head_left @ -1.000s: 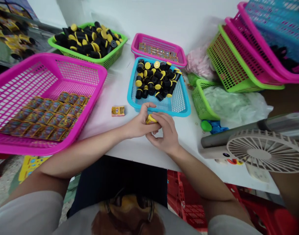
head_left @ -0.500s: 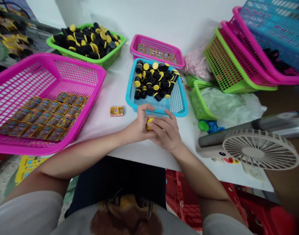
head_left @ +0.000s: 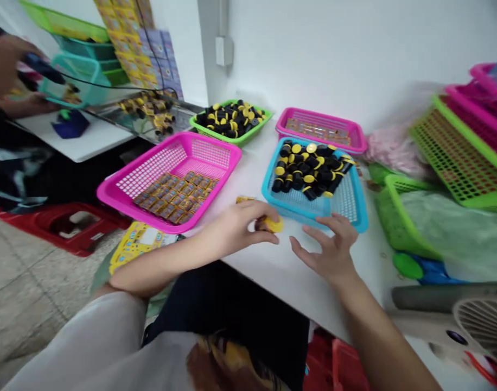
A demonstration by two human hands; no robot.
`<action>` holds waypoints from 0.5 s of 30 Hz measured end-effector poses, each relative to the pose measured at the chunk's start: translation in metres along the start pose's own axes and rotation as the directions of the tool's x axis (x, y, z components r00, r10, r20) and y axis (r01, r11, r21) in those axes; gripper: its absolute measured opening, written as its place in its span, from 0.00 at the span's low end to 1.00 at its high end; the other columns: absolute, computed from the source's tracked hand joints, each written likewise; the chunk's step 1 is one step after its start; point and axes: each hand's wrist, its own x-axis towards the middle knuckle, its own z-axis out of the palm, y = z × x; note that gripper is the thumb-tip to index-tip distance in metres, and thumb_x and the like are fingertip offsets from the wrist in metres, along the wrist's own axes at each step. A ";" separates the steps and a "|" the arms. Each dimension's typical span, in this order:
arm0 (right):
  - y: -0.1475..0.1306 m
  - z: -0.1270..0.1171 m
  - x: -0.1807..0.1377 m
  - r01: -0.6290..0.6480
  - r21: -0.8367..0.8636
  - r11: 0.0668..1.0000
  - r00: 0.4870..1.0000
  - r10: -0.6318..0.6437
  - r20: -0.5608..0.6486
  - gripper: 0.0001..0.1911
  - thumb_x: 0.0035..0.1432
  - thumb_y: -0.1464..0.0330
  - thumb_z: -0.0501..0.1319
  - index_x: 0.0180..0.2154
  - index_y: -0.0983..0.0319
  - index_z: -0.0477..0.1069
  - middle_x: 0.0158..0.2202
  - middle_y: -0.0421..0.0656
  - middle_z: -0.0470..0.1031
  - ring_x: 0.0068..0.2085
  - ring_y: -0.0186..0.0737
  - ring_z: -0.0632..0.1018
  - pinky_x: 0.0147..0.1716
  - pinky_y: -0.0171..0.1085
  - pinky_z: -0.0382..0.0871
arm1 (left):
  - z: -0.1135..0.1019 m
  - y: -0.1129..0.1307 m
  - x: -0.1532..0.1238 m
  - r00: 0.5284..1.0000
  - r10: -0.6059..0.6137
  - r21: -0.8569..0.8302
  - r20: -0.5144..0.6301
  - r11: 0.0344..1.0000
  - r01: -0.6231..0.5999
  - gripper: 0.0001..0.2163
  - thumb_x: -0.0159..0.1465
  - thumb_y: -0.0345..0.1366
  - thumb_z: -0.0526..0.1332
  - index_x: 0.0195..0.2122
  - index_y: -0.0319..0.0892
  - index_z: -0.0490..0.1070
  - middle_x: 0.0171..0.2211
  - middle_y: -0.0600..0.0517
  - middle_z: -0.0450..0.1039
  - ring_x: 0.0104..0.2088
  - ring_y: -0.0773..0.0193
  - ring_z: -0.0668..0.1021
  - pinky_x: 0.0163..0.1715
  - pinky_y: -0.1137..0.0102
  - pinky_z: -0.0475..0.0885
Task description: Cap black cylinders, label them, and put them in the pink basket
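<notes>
My left hand (head_left: pixel 236 228) is closed around a small yellow-capped piece (head_left: pixel 272 224) just above the white table (head_left: pixel 273 266). My right hand (head_left: pixel 330 247) hovers beside it with fingers spread and nothing in it. Both hands are in front of a blue basket (head_left: pixel 350 209) holding several black tubes with yellow caps (head_left: pixel 309 168). To the left, a large pink basket (head_left: pixel 167 163) holds rows of small printed packets (head_left: pixel 173 193).
A green basket (head_left: pixel 232 136) of black-and-yellow tubes and a small pink basket (head_left: pixel 322 127) stand at the back. Green and pink baskets (head_left: pixel 456 157) and a plastic bag (head_left: pixel 452 228) fill the right. A fan (head_left: pixel 480 320) sits near right. Another person's hand (head_left: pixel 4 60) works at far left.
The view has swung left and up. My right hand has let go of the yellow-capped piece and opened, while my left hand keeps it.
</notes>
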 end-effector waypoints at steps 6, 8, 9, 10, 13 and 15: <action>0.002 0.005 -0.005 0.023 -0.006 1.000 0.988 -0.022 0.152 0.20 0.57 0.70 0.70 0.51 0.49 0.73 0.52 0.45 0.71 0.52 0.49 0.71 0.53 0.50 0.68 | -0.128 -0.044 0.002 0.966 -0.242 0.495 -0.096 0.830 0.257 0.12 0.63 0.42 0.72 0.40 0.39 0.78 0.36 0.51 0.79 0.34 0.65 0.76 0.41 0.67 0.72; 0.005 0.009 -0.006 0.040 0.026 0.999 0.986 -0.043 0.161 0.17 0.58 0.72 0.69 0.47 0.50 0.76 0.51 0.44 0.73 0.51 0.48 0.72 0.53 0.49 0.67 | -0.158 -0.087 0.015 0.897 -0.433 0.538 -0.087 0.738 0.408 0.11 0.63 0.42 0.71 0.37 0.39 0.78 0.27 0.55 0.76 0.30 0.68 0.72 0.41 0.67 0.73; 0.007 0.011 -0.007 0.034 0.042 0.999 0.986 -0.041 0.161 0.16 0.58 0.73 0.68 0.46 0.50 0.77 0.51 0.44 0.74 0.51 0.48 0.73 0.53 0.49 0.67 | -0.169 -0.107 0.021 0.872 -0.481 0.550 -0.094 0.705 0.448 0.11 0.62 0.42 0.72 0.34 0.39 0.77 0.23 0.56 0.74 0.29 0.68 0.71 0.41 0.67 0.73; 0.009 0.013 -0.008 0.018 0.056 0.998 0.987 -0.026 0.157 0.15 0.58 0.74 0.68 0.44 0.50 0.78 0.50 0.43 0.75 0.51 0.47 0.73 0.53 0.48 0.67 | -0.177 -0.126 0.025 0.841 -0.532 0.566 -0.099 0.665 0.487 0.12 0.61 0.43 0.72 0.32 0.39 0.76 0.21 0.58 0.71 0.29 0.67 0.71 0.42 0.67 0.73; 0.014 0.016 -0.011 -0.047 0.078 0.996 0.990 0.036 0.139 0.13 0.58 0.75 0.67 0.41 0.51 0.81 0.48 0.43 0.77 0.50 0.46 0.75 0.53 0.47 0.69 | -0.185 -0.164 0.029 0.761 -0.635 0.618 -0.137 0.546 0.566 0.12 0.62 0.41 0.72 0.30 0.38 0.75 0.17 0.61 0.64 0.29 0.69 0.69 0.45 0.69 0.71; 0.018 0.014 -0.012 -0.066 0.075 0.995 0.990 0.056 0.127 0.12 0.59 0.75 0.66 0.39 0.51 0.81 0.46 0.43 0.79 0.48 0.46 0.77 0.52 0.48 0.71 | -0.185 -0.174 0.027 0.716 -0.683 0.642 -0.146 0.485 0.594 0.09 0.60 0.35 0.72 0.29 0.37 0.76 0.16 0.61 0.63 0.28 0.69 0.68 0.43 0.71 0.69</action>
